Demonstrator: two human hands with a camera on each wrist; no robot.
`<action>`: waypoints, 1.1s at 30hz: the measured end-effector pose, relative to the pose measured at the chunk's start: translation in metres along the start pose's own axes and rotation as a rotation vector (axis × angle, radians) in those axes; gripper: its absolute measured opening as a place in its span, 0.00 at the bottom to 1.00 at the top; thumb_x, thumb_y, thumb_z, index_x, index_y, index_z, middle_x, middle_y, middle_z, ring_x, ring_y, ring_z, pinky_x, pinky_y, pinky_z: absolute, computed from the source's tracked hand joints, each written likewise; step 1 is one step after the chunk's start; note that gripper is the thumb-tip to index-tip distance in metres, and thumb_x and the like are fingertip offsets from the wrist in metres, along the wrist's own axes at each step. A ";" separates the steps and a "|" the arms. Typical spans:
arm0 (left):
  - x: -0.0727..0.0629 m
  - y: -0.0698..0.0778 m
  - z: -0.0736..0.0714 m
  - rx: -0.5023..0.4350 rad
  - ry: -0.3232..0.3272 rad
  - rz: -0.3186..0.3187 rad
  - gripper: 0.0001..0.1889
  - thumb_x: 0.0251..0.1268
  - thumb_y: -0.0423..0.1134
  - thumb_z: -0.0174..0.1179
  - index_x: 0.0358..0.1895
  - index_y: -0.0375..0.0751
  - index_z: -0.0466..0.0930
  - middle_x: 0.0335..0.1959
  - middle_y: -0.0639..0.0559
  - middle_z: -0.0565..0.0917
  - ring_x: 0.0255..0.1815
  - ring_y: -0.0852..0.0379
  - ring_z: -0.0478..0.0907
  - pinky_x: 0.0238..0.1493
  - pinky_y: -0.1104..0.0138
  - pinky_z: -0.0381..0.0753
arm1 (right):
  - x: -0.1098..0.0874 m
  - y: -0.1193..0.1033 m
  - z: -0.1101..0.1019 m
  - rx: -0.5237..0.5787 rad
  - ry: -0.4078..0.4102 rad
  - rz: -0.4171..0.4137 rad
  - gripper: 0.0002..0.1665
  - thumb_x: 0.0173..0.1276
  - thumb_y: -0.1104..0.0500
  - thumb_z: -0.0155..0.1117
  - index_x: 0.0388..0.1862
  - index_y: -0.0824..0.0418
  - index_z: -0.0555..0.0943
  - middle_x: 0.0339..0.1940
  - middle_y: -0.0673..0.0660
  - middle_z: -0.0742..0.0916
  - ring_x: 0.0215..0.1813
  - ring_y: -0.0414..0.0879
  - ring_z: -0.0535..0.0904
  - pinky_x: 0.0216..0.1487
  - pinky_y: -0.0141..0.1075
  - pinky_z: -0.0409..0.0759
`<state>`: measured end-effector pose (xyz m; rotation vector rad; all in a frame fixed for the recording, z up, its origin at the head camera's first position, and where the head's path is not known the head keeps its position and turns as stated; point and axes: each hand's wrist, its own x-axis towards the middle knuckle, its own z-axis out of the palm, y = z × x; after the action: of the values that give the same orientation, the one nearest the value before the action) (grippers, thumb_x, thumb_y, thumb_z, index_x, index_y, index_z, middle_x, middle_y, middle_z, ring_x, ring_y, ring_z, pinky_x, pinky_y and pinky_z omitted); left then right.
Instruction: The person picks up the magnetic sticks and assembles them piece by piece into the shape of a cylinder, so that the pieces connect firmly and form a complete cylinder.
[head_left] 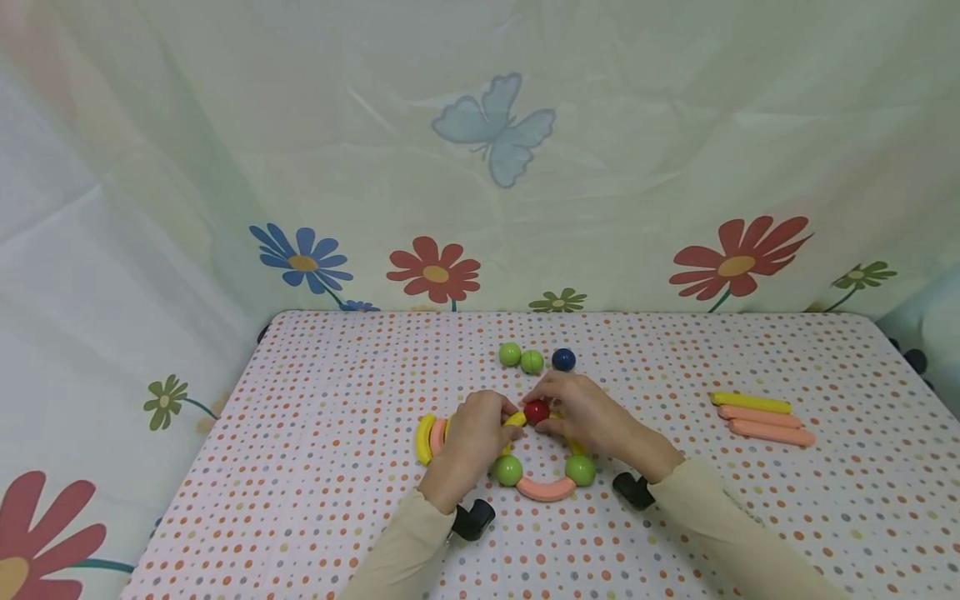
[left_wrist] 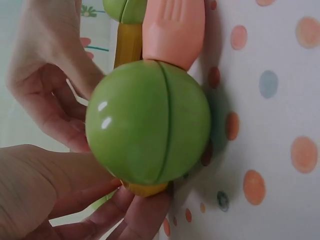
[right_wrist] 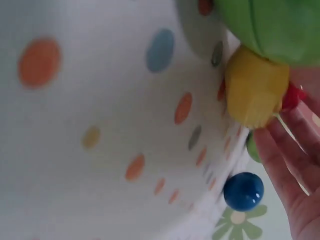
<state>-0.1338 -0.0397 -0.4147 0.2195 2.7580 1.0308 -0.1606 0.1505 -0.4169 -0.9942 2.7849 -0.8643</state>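
Observation:
A ring of toy pieces lies on the dotted table, with a pink curved stick (head_left: 546,489) at the near side between two green balls (head_left: 507,471). From the left ball a yellow curved stick (head_left: 515,420) runs to a red ball (head_left: 536,412) at the far side. My left hand (head_left: 474,429) pinches that yellow stick close to the red ball. With thumb and fingers, my right hand (head_left: 581,412) holds the red ball. Another yellow stick (right_wrist: 255,87) joins the right green ball, partly hidden under the right hand. In the left wrist view, a green ball (left_wrist: 147,122) covers part of both hands.
Beyond the hands sit two loose green balls (head_left: 510,354) and a blue ball (head_left: 563,359). At the right lie a yellow stick (head_left: 751,403) and two pink sticks (head_left: 771,432). Yellow and pink curved sticks (head_left: 424,439) are beside my left hand, partly covered by it.

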 end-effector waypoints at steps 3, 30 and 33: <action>0.000 -0.001 0.000 -0.010 0.000 -0.003 0.09 0.61 0.33 0.77 0.42 0.34 0.90 0.36 0.50 0.88 0.25 0.63 0.76 0.27 0.71 0.74 | -0.008 -0.004 -0.005 -0.001 0.015 -0.010 0.14 0.66 0.63 0.77 0.51 0.61 0.88 0.48 0.53 0.85 0.46 0.45 0.80 0.44 0.37 0.81; 0.001 -0.003 -0.002 -0.028 -0.023 -0.012 0.09 0.61 0.34 0.77 0.42 0.36 0.90 0.30 0.55 0.82 0.25 0.61 0.74 0.28 0.70 0.73 | -0.069 -0.013 -0.017 -0.123 -0.113 -0.260 0.20 0.54 0.74 0.81 0.43 0.60 0.89 0.46 0.50 0.84 0.49 0.44 0.83 0.48 0.35 0.85; 0.001 -0.002 -0.003 -0.020 -0.027 -0.014 0.09 0.61 0.34 0.77 0.42 0.36 0.90 0.30 0.55 0.82 0.25 0.61 0.73 0.28 0.70 0.73 | -0.064 -0.017 -0.019 -0.156 -0.157 -0.268 0.18 0.55 0.75 0.80 0.43 0.61 0.90 0.45 0.50 0.85 0.48 0.43 0.83 0.48 0.33 0.85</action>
<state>-0.1358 -0.0430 -0.4143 0.2096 2.7206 1.0436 -0.1053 0.1876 -0.3999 -1.4183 2.6575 -0.5668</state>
